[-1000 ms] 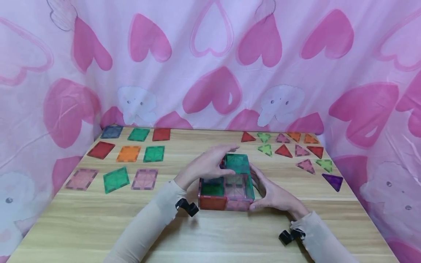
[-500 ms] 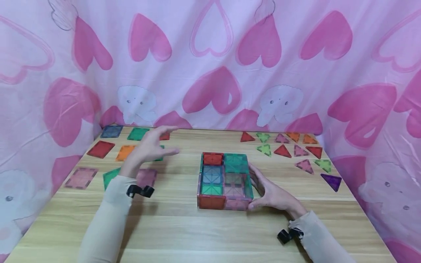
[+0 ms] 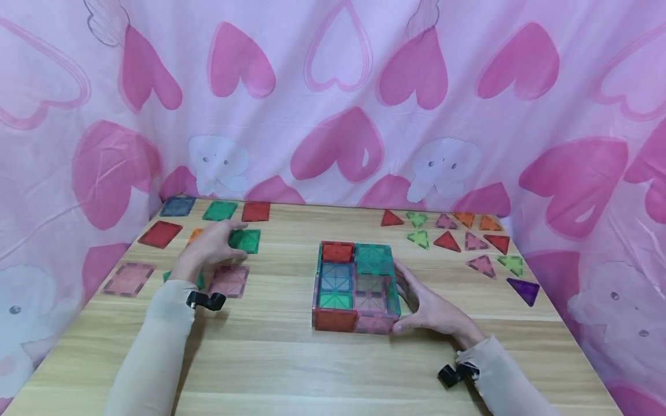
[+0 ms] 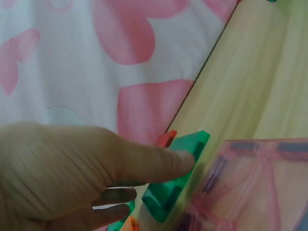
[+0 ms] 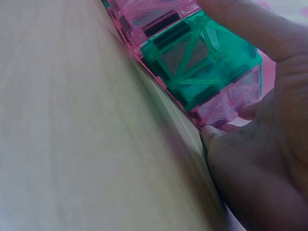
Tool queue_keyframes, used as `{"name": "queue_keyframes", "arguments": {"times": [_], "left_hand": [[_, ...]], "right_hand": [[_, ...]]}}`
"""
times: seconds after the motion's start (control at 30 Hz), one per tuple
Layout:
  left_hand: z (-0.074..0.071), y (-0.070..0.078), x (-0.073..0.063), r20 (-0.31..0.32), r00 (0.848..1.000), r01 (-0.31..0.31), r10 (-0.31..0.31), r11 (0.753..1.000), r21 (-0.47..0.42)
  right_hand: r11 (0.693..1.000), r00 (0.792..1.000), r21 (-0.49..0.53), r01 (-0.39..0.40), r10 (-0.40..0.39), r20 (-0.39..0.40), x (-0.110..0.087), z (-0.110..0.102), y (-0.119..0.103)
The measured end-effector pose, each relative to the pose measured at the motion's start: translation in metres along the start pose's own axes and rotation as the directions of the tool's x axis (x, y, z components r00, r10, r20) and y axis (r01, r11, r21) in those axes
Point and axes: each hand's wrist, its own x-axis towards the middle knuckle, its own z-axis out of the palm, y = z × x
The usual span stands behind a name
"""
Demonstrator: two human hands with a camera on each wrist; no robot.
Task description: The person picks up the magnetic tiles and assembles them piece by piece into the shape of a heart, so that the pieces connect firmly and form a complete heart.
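Note:
In the head view, a low box of translucent magnetic tiles [image 3: 335,319] stands mid-table, with red and pink front walls and a green tile [image 3: 374,260] over its back right part. My right hand [image 3: 434,309] holds the box by its right side, thumb at the near corner and fingers reaching along the wall. In the right wrist view, fingertips touch a pink wall tile beside a green one [image 5: 192,62]. My left hand [image 3: 208,248] is over the square tiles, thumb and forefinger spread across a flat green square tile [image 3: 247,241]. The left wrist view shows the thumb overlapping this tile [image 4: 166,192].
Loose square tiles lie on the left, including a red one [image 3: 160,234], a blue one [image 3: 177,206] and a pink one [image 3: 229,281] near my left wrist. Several triangle tiles lie back right, with a purple one [image 3: 523,290] nearest. A heart-patterned curtain [image 3: 333,86] surrounds the table.
My left hand has left the box, swung left and come down over the green square tile. My right hand has stayed at the box's right side.

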Motion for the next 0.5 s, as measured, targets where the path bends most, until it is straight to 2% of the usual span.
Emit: {"name": "queue_keyframes", "arguments": {"times": [0.17, 0.33, 0.43, 0.5], "left_hand": [[0.001, -0.002, 0.001, 0.003, 1.0, 0.001, -0.001, 1.0, 0.018], [0.003, 0.001, 0.0, -0.063, 0.997, -0.039, 0.036, 0.998, -0.04], [0.002, 0.024, -0.002, -0.126, 0.984, -0.132, 0.124, 0.99, -0.058], [0.003, 0.049, -0.005, -0.158, 0.965, -0.223, 0.211, 0.973, -0.064]], "right_hand": [[1.0, 1.0, -0.015, -0.004, 0.004, -0.008, 0.0, -0.001, 0.001], [1.0, 1.0, -0.011, -0.011, 0.011, -0.011, 0.0, 0.0, 0.001], [1.0, 1.0, -0.012, -0.019, 0.019, -0.014, -0.001, 0.0, 0.0], [1.0, 1.0, -0.017, -0.024, 0.023, -0.015, -0.001, 0.0, -0.001]]}}
